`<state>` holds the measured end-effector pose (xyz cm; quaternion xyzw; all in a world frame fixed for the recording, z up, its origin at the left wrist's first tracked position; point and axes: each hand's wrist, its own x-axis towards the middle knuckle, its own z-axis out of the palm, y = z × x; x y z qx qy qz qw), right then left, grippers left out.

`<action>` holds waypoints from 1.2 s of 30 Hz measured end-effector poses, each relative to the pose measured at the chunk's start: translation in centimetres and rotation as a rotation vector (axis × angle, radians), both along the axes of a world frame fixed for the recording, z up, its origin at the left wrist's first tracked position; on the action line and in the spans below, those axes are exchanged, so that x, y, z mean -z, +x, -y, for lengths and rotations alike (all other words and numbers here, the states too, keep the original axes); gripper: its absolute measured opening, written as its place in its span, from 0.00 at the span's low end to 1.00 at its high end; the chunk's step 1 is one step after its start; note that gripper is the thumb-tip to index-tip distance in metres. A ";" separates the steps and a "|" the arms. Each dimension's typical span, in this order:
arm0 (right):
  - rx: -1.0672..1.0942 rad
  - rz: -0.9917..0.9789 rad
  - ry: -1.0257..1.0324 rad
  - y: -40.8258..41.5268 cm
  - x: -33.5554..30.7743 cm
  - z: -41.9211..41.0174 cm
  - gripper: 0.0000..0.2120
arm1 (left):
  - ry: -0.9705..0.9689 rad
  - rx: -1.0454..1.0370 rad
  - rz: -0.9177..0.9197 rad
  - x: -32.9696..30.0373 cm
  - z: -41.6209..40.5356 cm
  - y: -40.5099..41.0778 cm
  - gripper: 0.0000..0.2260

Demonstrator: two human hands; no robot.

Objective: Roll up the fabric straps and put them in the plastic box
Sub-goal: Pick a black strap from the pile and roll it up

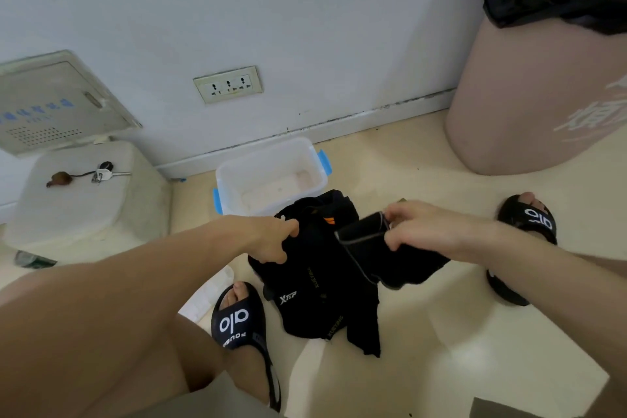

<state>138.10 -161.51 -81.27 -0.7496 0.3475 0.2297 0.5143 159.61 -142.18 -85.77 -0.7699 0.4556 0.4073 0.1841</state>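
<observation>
The black fabric straps [322, 278] hang in a loose bundle between my two hands, above the cream floor [441, 332], their lower ends trailing down between my feet. White "XTEP" lettering and yellow print run along some of the bands, and an orange mark shows near the top. My left hand [271, 241] has its grip clamped on the bundle's upper left edge, fingers curled into the cloth. My right hand [417, 224] pinches one strap end [363, 231], a black piece with a pale edge that folds over in front of my fingers; that grip is closed on the strap too.

Just beyond the bundle, against the skirting of the wall, sits the white plastic box [271, 176], open, with blue latches on its two short sides; none of the straps are inside it.

My feet in black slides [237, 319] stand on either side of the hanging straps. To the left is a white lidded container [88, 193] with a bunch of keys [101, 173] lying on top. A triple wall socket [228, 84] is set above the box, a grey metal panel [57, 102] further left, and a tall pink bin [543, 78] with a black liner stands at the right.
</observation>
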 end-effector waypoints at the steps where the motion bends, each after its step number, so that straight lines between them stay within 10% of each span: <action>1: -0.072 -0.062 -0.031 -0.4 0.6 -0.3 0.30 | 0.028 0.019 0.005 0.1 0.0 -0.2 0.25; 5: -0.345 -0.249 -0.120 -2.0 1.5 -1.2 0.48 | 0.023 0.062 0.022 0.3 0.2 -1.1 0.24; 26: -0.605 -0.295 -0.340 -6.4 3.8 1.8 0.29 | -0.441 -0.465 -0.012 11.3 8.7 -2.2 0.34; 36: -0.651 -0.249 -0.395 -4.1 2.9 3.1 0.26 | -0.688 -0.557 0.088 9.3 6.4 -4.4 0.06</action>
